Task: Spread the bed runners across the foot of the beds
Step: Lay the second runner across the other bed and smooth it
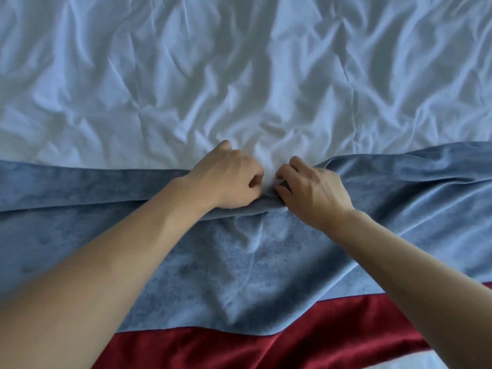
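Both hands, left hand [226, 179] and right hand [316, 193], pinch the far edge of a blue bed runner [266, 262], bunching it mid-bed on a wrinkled white sheet [239, 62]; a red band [239, 344] borders its near edge.

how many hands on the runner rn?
2. Left hand grips the blue runner's far edge at centre; right hand grips it just beside.

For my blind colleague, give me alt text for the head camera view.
Both hands, left hand and right hand, grip the folded far edge of a blue bed runner with a red band, lying on a wrinkled white sheet.
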Tool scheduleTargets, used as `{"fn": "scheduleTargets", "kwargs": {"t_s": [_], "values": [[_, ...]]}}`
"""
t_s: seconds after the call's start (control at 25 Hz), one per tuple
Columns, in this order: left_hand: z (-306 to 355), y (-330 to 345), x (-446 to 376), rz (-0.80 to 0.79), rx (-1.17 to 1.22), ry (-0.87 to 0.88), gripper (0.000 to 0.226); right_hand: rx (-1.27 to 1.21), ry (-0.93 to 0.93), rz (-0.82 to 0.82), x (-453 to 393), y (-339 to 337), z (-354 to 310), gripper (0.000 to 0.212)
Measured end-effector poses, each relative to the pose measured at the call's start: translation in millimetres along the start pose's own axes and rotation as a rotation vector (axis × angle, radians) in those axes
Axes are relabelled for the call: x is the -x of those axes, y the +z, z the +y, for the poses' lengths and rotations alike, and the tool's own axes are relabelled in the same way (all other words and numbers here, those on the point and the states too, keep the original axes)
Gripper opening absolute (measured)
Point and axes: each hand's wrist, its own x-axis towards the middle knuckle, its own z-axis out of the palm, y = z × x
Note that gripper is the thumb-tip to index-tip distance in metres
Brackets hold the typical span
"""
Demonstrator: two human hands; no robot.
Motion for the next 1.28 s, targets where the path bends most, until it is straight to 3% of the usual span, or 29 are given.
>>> {"fn": "scheduleTargets", "kwargs": {"t_s": [0.08, 0.28, 0.4, 0.56, 0.8, 1.04, 1.16, 1.28], "values": [[5.6, 3.6, -0.5, 0.013, 0.036, -0.061, 0.034, 0.002, 0.034, 0.0, 13.3, 8.1, -1.6, 0.014], [28.3, 8.2, -9.2, -0.053, -0.11, -0.078, 0.027, 0.076, 0.137, -0.073, 23.8, 15.3, -3.1, 0.01], [33.9, 7.7, -10.3, -0.138, -0.149, -0.138, 0.017, 0.125, 0.071, -0.05, 19.8, 6.5, 0.4, 0.002], [31.6, -5.6, -13.8, -0.179, -0.031, -0.272, 0.013, 0.185, -0.01, -0.048, 7.0, -5.3, 10.8, 0.01], [6.0, -21.1, -24.3, 0.048, 0.028, -0.394, 0.007, -0.017, 0.094, 0.096, -6.0, -16.7, 36.0, 0.008], [25.3, -6.6, -50.1, 0.252, 0.002, -0.367, 0.015, 0.052, 0.087, 0.282, -20.3, -10.5, 44.3, 0.006], [34.5, -1.2, -62.2, 0.202, -0.016, -0.27, 0.017, -0.042, 0.116, 0.24, -23.0, -6.9, 50.8, 0.021], [29.4, 3.9, -67.0, 0.293, -0.102, -0.259, 0.014, -0.009, 0.099, 0.176, -14.7, -5.6, 67.6, 0.021]]}}
